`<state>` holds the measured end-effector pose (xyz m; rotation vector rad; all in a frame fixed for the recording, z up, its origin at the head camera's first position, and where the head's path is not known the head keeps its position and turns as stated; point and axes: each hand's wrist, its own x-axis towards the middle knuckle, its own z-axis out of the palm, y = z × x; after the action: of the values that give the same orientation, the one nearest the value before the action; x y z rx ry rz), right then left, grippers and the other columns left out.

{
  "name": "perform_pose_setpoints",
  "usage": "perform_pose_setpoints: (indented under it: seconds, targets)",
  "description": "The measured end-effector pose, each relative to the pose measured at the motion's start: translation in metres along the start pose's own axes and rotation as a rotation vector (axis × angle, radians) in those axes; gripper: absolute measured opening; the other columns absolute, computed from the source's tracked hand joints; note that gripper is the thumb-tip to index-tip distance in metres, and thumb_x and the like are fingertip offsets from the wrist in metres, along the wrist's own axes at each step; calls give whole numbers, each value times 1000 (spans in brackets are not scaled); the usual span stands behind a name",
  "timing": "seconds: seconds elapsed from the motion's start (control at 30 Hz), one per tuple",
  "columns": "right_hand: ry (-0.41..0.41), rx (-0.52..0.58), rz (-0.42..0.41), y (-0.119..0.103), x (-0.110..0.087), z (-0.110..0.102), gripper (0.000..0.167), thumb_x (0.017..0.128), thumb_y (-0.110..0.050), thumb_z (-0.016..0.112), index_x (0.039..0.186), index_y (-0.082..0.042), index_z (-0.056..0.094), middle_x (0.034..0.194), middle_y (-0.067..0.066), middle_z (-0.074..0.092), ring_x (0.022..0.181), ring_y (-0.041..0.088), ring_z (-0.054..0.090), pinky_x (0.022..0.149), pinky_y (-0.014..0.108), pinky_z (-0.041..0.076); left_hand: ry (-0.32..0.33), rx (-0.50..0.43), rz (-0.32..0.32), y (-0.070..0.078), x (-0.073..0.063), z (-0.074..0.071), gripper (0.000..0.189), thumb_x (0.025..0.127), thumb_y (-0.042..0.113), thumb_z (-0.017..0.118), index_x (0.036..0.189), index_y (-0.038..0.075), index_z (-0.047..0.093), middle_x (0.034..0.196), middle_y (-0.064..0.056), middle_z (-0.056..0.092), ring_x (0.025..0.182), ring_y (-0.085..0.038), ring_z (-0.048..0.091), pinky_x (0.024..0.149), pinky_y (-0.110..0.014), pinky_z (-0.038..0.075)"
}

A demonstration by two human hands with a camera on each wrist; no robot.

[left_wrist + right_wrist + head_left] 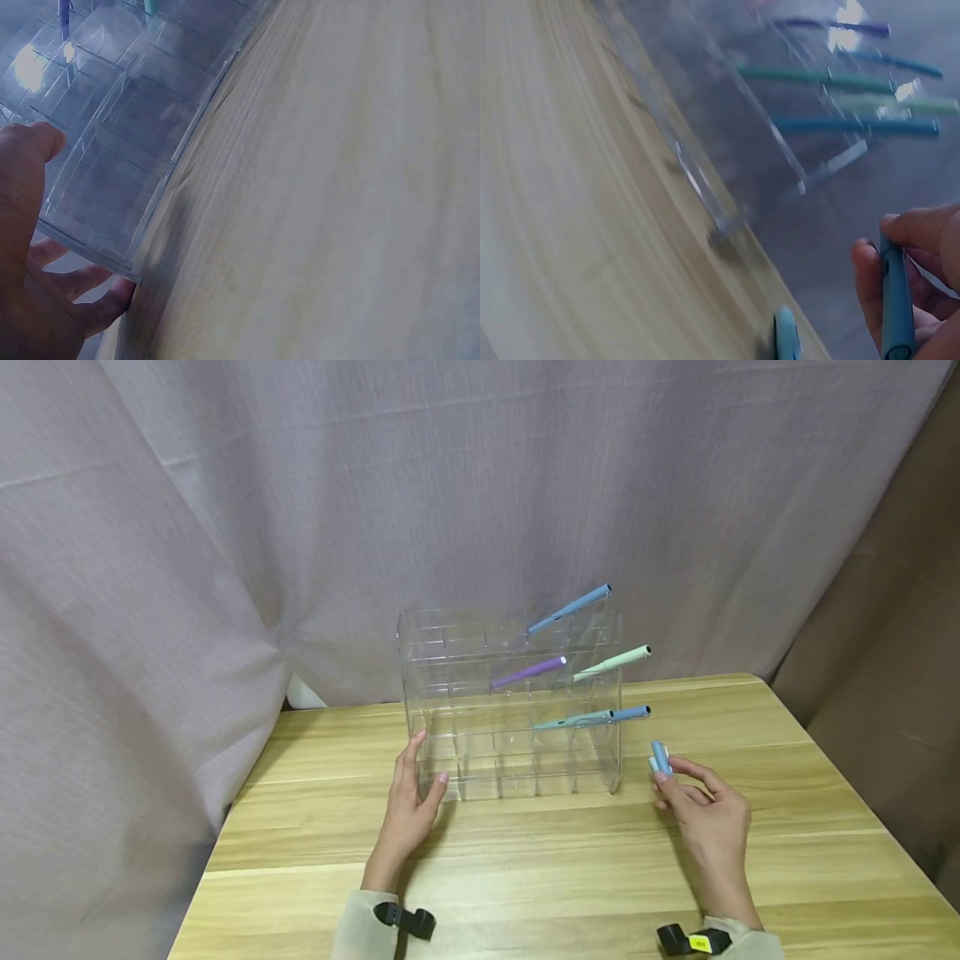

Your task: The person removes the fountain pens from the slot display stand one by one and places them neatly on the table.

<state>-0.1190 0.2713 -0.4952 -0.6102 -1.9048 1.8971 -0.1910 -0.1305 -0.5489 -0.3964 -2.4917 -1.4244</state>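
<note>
A clear acrylic rack [517,768] divided into compartments stands on the table. My left hand [408,802] holds its lower left corner; in the left wrist view the thumb lies over the compartments and the other fingers [105,304] reach round the side wall. To the right of the rack, my right hand [708,810] pinches a blue pen [660,757] between thumb and fingers. That pen [897,307] shows at full length along the fingers in the right wrist view. A pale teal rounded end [786,334] appears beside it, the rest out of frame.
Several pens slant out of the rack: a blue one [573,607] at the top, a purple one [528,672], a light green one [613,662], and a teal one [577,720] overlapping a lower blue one [633,712]. A grey curtain [480,485] hangs behind the wooden table [525,868].
</note>
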Motion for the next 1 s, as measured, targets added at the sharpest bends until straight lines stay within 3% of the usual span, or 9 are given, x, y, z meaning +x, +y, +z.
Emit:
perform_pose_setpoints:
  seconds: [0.17, 0.37, 0.6, 0.67, 0.77, 0.87, 1.0]
  targets:
    - [86, -238, -41, 10, 13, -17, 39, 95, -11, 81, 133, -8, 75, 83, -27, 72, 74, -11, 69, 63, 7, 53, 4, 1, -1, 1, -1, 0, 80, 105, 22, 68, 171, 27, 23, 174, -12, 33, 163, -43, 30, 131, -70, 27]
    - [96, -416, -184, 24, 23, -33, 34, 97, -14, 79, 130, -7, 78, 103, -26, 63, 84, -19, 61, 70, 1, 50, 4, 8, -11, 2, -3, 0, 81, 105, 21, 68, 171, 28, 22, 174, -12, 33, 163, -44, 31, 130, -71, 28]
    - [107, -429, -253, 36, 32, -38, 27, 96, -12, 79, 121, -2, 80, 99, -27, 62, 81, -20, 60, 70, -1, 50, 10, 2, 1, 1, -3, 0, 80, 105, 22, 68, 171, 29, 22, 174, -13, 33, 162, -45, 31, 130, -71, 28]
    - [107, -440, -278, 41, 34, -37, 25, 95, -11, 80, 118, -2, 81, 101, -21, 65, 80, -20, 59, 70, -2, 50, 10, 0, 2, 1, -2, 0, 81, 105, 22, 68, 171, 32, 22, 174, -13, 33, 163, -44, 31, 130, -71, 28]
    - [105, -496, -321, 47, 38, -37, 22, 95, -12, 80, 115, -2, 81, 104, -3, 73, 79, -21, 56, 69, -2, 47, 10, 2, -1, 1, -2, -1, 82, 105, 22, 68, 170, 36, 21, 174, -12, 33, 163, -43, 31, 131, -70, 27]
    - [116, -563, -336, 51, 40, -38, 21, 94, -14, 82, 113, -5, 82, 112, 14, 77, 80, -22, 52, 70, 3, 43, 10, 5, -3, 1, -1, -1, 81, 105, 21, 68, 171, 34, 22, 174, -12, 33, 163, -43, 31, 131, -71, 27]
    - [114, -615, -296, 53, 42, -41, 21, 94, -18, 82, 113, -8, 82, 118, 17, 79, 84, -23, 49, 76, 10, 43, 4, 2, -10, 1, -1, 0, 81, 105, 22, 68, 171, 32, 22, 174, -12, 33, 163, -43, 31, 130, -71, 27]
